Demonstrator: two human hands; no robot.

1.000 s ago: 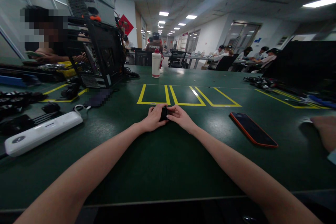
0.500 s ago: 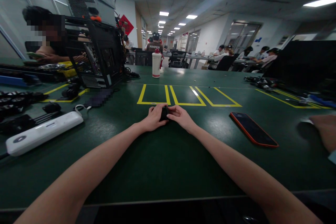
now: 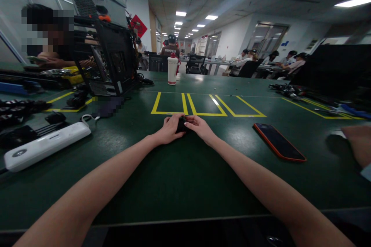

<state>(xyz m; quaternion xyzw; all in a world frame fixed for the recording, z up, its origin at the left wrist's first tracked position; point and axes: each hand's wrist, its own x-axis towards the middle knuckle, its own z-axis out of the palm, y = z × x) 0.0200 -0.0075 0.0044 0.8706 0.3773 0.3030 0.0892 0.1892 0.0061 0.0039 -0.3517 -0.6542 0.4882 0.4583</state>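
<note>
Between my two hands is a small black object (image 3: 181, 124), too dark and too covered by fingers for its kind to show. My left hand (image 3: 169, 130) is wrapped round its left side, thumb toward me. From the right, the fingertips of my right hand (image 3: 199, 128) are pinched at its edge. Both hands rest low over the green table (image 3: 179, 177), just in front of the yellow tape outlines (image 3: 189, 114).
An orange-cased phone (image 3: 279, 142) lies to the right, near another person's hand (image 3: 358, 142). On the left are a white power strip (image 3: 48, 146), black parts and an open computer case (image 3: 111, 58). A white bottle (image 3: 172, 71) stands beyond the tape.
My hands stay in nearly the same place round the black object, with only a slight shift of the fingers. The whole view has tilted very slightly.
</note>
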